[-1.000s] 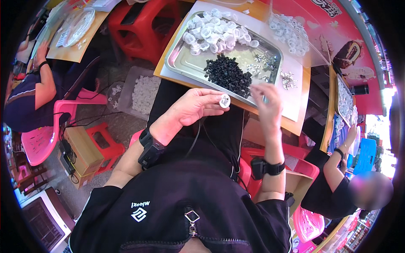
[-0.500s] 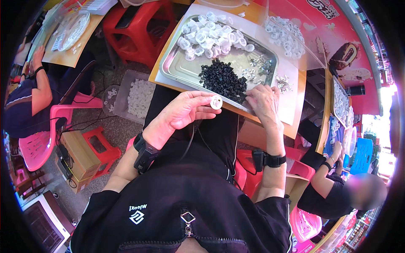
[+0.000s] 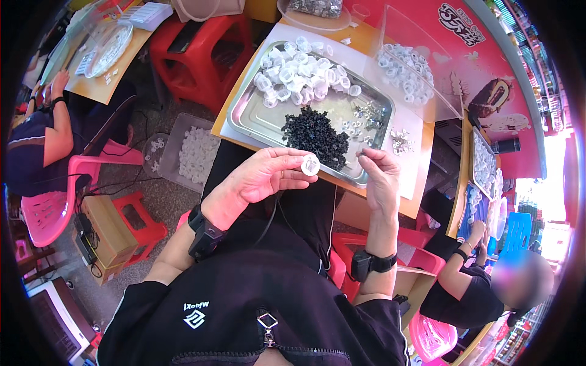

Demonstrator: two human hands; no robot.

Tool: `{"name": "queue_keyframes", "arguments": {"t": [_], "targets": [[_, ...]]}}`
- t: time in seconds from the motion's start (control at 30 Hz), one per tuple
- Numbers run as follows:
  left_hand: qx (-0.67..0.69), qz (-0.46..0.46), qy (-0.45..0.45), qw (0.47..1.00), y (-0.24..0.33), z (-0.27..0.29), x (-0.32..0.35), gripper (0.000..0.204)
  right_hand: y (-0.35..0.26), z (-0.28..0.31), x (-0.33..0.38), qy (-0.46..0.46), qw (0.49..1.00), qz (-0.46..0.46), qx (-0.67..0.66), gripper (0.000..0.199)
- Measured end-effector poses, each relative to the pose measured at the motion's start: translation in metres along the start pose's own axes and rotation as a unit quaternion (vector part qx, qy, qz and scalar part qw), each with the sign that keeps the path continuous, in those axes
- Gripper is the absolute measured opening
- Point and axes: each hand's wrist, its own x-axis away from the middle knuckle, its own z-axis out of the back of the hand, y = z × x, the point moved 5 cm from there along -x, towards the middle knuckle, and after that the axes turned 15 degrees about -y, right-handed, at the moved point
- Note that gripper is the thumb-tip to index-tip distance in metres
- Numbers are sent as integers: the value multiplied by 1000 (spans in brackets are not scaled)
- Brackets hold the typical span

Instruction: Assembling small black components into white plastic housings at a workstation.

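Between the thumb and fingers of my left hand [image 3: 268,174] is a small round white plastic cap [image 3: 310,165], held in front of the tray's near edge. My right hand [image 3: 381,174] hovers by the tray's near right corner, thumb and forefinger pinched together; whatever they hold is too small to make out. The metal tray [image 3: 247,116] carries a heap of translucent white plastic caps [image 3: 302,70] at the back, a pile of small black parts [image 3: 314,134] near me, and scattered small shiny metal pieces [image 3: 369,116] on the right.
More metal pieces [image 3: 401,141] lie beside the tray. A clear bin of white caps [image 3: 406,73] stands at the right back. To the left are a floor tub of white parts [image 3: 196,155] and a red stool [image 3: 198,52]. Co-workers sit at tables on both sides.
My right hand has lifted from the tray's near right edge, its thumb and forefinger now pinched upward. The left hand still holds the white cap. The whole view has shifted slightly.
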Motion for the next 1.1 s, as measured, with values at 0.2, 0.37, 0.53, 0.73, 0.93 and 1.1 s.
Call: {"name": "queue_keyframes", "arguments": {"t": [0.2, 0.37, 0.53, 0.73, 0.93, 1.1], "targets": [[-6, -12, -13, 1000, 5, -3, 0, 28, 3, -22, 1, -51, 981, 1, -189, 18], [7, -7, -14, 1000, 2, -2, 0, 29, 8, -32, 2, -74, 966, -17, -248, 16], [25, -6, -21, 999, -1, 0, -1, 28, 6, -39, 1, -88, 960, -28, -264, 12], [25, 5, -32, 999, -6, -1, -3, 31, -11, -47, 6, -20, 997, -1, 72, 11], [39, 11, -23, 999, -8, 0, -1, 23, -55, -84, 4, -90, 826, 175, 528, 16], [36, 12, -29, 999, -10, 1, -1, 22, -61, -101, 5, -114, 735, 254, 619, 18]]}}
